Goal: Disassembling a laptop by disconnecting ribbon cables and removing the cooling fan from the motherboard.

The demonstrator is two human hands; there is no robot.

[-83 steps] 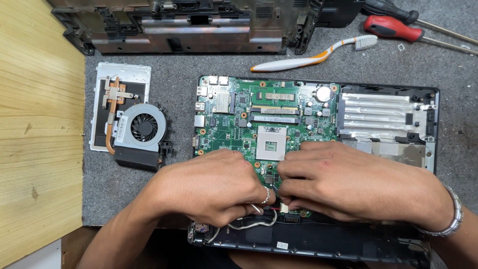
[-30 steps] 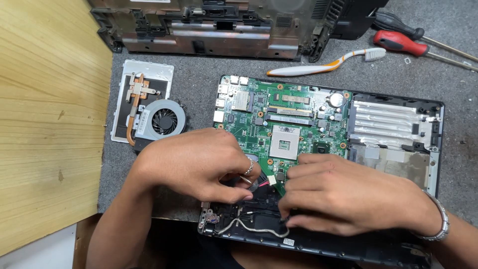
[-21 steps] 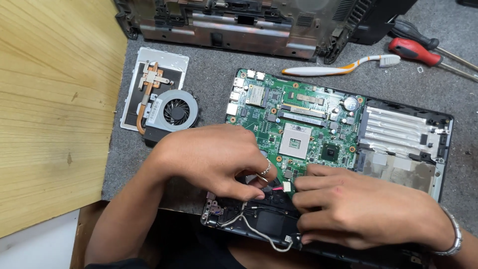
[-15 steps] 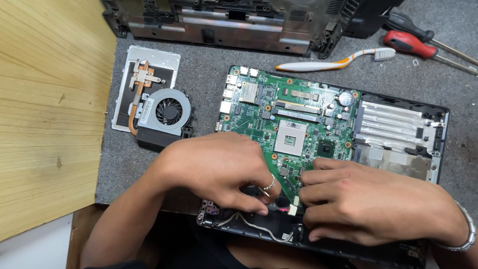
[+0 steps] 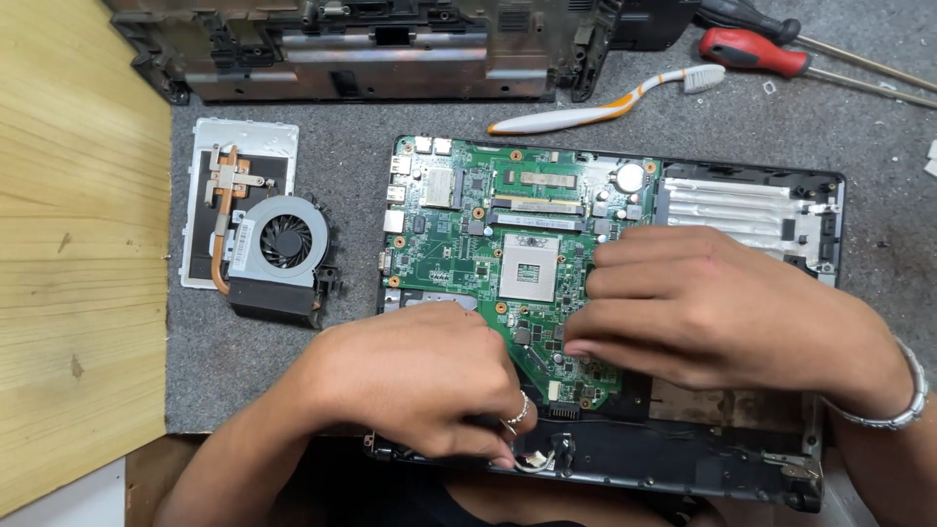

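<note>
Both hands' grips press fingertips on the green motherboard (image 5: 468, 234): left hand (image 5: 420, 376), right hand (image 5: 712, 303).

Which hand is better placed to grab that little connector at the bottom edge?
Probably the left hand: its fingers already sit beside the small connector, while the right hand rests higher on the green motherboard.

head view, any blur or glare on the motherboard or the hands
Head view: green motherboard sharp, with even, soft light and no glare; left hand and right hand crisp, casting only faint shadows; the silver bracelet shows a small highlight.
</note>
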